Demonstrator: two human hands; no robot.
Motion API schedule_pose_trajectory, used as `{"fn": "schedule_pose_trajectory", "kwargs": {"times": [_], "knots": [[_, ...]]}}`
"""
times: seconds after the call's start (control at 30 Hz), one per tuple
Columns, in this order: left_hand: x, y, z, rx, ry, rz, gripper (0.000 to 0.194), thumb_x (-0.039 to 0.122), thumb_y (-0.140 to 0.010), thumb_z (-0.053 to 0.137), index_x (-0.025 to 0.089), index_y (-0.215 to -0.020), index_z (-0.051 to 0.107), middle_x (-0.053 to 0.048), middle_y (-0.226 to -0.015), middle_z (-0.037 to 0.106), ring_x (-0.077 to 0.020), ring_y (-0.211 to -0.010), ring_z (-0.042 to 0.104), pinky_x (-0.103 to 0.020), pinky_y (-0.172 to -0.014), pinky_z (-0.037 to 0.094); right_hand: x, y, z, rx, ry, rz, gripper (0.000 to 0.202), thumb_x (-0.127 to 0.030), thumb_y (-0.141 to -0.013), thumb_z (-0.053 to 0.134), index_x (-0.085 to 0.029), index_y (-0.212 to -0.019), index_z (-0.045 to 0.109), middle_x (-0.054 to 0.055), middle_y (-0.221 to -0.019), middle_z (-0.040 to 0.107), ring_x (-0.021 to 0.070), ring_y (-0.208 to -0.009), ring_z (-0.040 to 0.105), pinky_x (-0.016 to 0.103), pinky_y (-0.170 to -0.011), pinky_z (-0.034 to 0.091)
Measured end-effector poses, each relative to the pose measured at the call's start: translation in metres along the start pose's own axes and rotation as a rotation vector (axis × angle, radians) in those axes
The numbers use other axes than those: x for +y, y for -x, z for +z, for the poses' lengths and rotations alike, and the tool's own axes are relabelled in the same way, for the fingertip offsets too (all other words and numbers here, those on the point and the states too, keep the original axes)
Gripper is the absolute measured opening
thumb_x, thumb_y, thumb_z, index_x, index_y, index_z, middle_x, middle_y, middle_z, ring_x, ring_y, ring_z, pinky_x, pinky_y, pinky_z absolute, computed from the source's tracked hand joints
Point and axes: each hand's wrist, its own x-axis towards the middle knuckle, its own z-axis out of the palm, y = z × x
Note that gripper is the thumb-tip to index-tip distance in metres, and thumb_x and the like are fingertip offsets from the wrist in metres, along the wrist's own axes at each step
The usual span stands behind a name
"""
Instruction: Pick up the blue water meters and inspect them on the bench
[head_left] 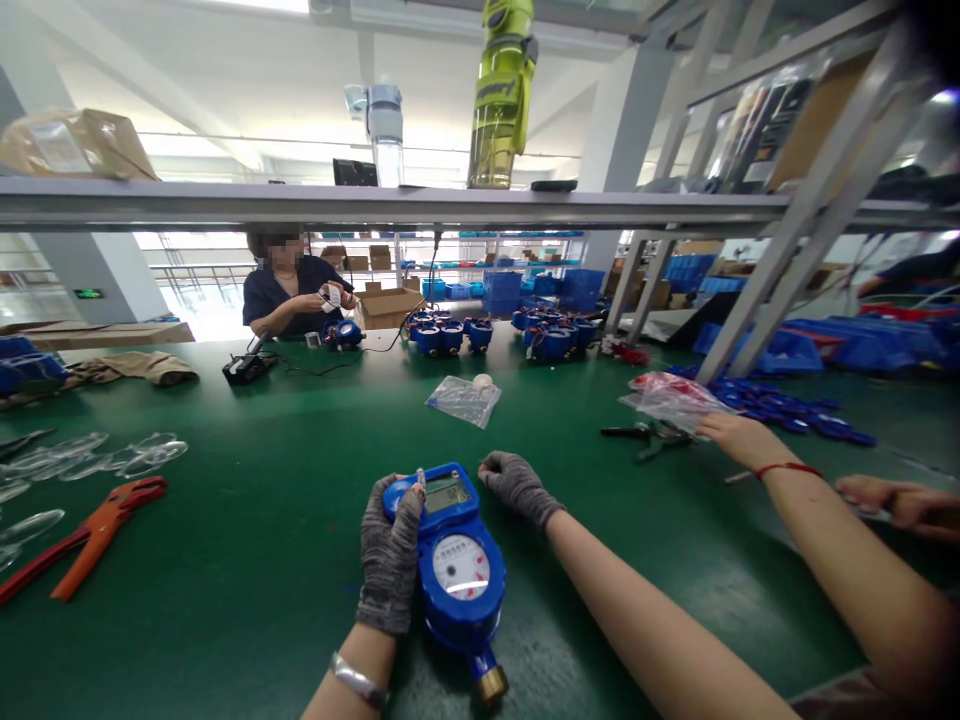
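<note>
A blue water meter (463,570) lies on the green table in front of me, its round dial and small display facing up and its brass pipe end pointing toward me. My left hand (390,555), in a grey fingerless glove, is closed around the meter's left side near the display. By the left thumb, a small clear piece (421,482) stands over the display's edge. My right hand (519,487), gloved alike, rests just right of the display with its fingers curled in; whatever they hold is hidden.
Orange-handled pliers (105,530) and clear rings (150,455) lie left. Ahead is a plastic bag (465,400); several blue meters (442,335) stand behind. At right, another person's hand (739,440) reaches beside black-handled pliers (649,434). A shelf (300,205) spans overhead; a co-worker (292,290) sits opposite.
</note>
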Motion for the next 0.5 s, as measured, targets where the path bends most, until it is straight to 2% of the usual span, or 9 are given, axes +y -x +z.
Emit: {"fn": "schedule_pose_trajectory", "kwargs": {"times": [0.07, 0.13, 0.17, 0.2, 0.3, 0.4, 0.5], "knots": [[0.000, 0.000, 0.001, 0.003, 0.002, -0.006, 0.046, 0.042, -0.075, 0.067, 0.015, -0.106, 0.044, -0.009, -0.101, 0.059, -0.0196, -0.084, 0.060, -0.038, -0.078, 0.051, -0.018, 0.020, -0.016, -0.019, -0.147, -0.118, 0.020, -0.029, -0.085, 0.053, -0.014, -0.096, 0.061, 0.003, -0.094, 0.062, 0.0118, -0.084, 0.056, 0.020, -0.071, 0.043], [0.000, 0.000, 0.000, -0.002, -0.024, 0.010, 0.044, 0.042, -0.076, 0.066, 0.015, -0.105, 0.045, -0.008, -0.099, 0.059, -0.0177, -0.083, 0.059, -0.036, -0.078, 0.050, -0.047, 0.048, -0.033, -0.069, -0.418, -0.334, 0.023, -0.033, -0.084, 0.056, -0.013, -0.095, 0.060, 0.004, -0.095, 0.061, 0.0130, -0.085, 0.056, 0.022, -0.072, 0.045], [-0.001, -0.001, -0.001, -0.010, -0.048, 0.025, 0.043, 0.042, -0.077, 0.065, 0.015, -0.104, 0.046, -0.007, -0.098, 0.058, -0.0168, -0.083, 0.058, -0.035, -0.078, 0.050, -0.063, 0.063, -0.039, -0.103, -0.452, -0.395, 0.021, -0.032, -0.083, 0.057, -0.013, -0.092, 0.060, 0.004, -0.093, 0.061, 0.0130, -0.083, 0.056, 0.022, -0.071, 0.045], [-0.001, -0.001, -0.002, -0.017, -0.072, 0.043, 0.042, 0.042, -0.078, 0.065, 0.015, -0.104, 0.046, -0.007, -0.097, 0.058, -0.0163, -0.082, 0.057, -0.034, -0.078, 0.050, -0.078, 0.077, -0.042, -0.126, -0.410, -0.445, 0.016, -0.029, -0.083, 0.057, -0.014, -0.089, 0.060, 0.002, -0.088, 0.060, 0.0123, -0.080, 0.055, 0.022, -0.070, 0.045], [-0.001, -0.001, -0.005, -0.029, -0.121, 0.063, 0.041, 0.043, -0.079, 0.063, 0.015, -0.105, 0.047, -0.006, -0.097, 0.057, -0.0160, -0.083, 0.056, -0.033, -0.078, 0.048, -0.110, 0.105, -0.039, -0.072, -0.290, -0.624, 0.007, -0.016, -0.079, 0.057, -0.018, -0.083, 0.062, -0.001, -0.085, 0.060, 0.0104, -0.079, 0.052, 0.022, -0.074, 0.042], [0.002, -0.001, -0.006, -0.055, -0.083, 0.045, 0.041, 0.042, -0.081, 0.062, 0.014, -0.106, 0.047, -0.008, -0.101, 0.057, -0.0158, -0.086, 0.055, -0.033, -0.081, 0.047, -0.120, 0.111, -0.026, 0.036, -0.198, -0.711, 0.007, -0.015, -0.079, 0.057, -0.020, -0.082, 0.062, -0.002, -0.087, 0.060, 0.0113, -0.082, 0.050, 0.025, -0.081, 0.040], [0.005, 0.000, -0.004, -0.089, -0.025, 0.042, 0.037, 0.039, -0.083, 0.059, 0.012, -0.106, 0.048, -0.010, -0.105, 0.057, -0.0168, -0.090, 0.055, -0.035, -0.086, 0.046, -0.120, 0.106, -0.019, 0.053, -0.135, -0.695, 0.004, -0.019, -0.079, 0.058, -0.019, -0.078, 0.061, -0.002, -0.085, 0.058, 0.0129, -0.082, 0.048, 0.028, -0.081, 0.038]]}}
